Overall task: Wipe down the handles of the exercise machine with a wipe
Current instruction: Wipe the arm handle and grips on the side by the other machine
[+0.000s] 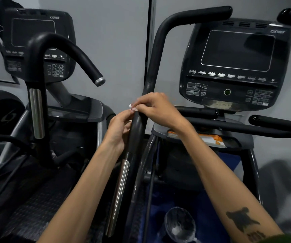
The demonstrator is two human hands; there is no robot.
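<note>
Two bare arms reach up from the bottom edge. Low down between them sits a clear round container (179,223) on something blue. Some white stuff lies in the bottom of it, but it is too blurry to say what it is.

Just left of the container, a dark handle (135,130) rises up the middle. A shiny silver strip (119,193) runs along its lower part, and its black top curves to a rounded end.

Both hands meet at that rounded end. Left hand (119,128) sits against the left side of the handle, its fingers bent up toward the tip. Right hand (156,109) comes over from the right with its fingers curled. Between the fingertips of both hands pokes a small white wipe (132,107), pinched right on top of the handle's tip. Only a little corner of the wipe shows.

Behind the hands, a tall black bar (156,50) climbs up and bends to the right. Next to it on the right is a black console (235,62) with a dark screen and rows of small buttons. Under the console lies a tray (232,143) with an orange and white sticker on it.

Off to the left stands another machine. It has a curved black handle (65,50) with a silver cap, and its own dark console (36,37) behind. A gray wall (115,32) is farthest back.
</note>
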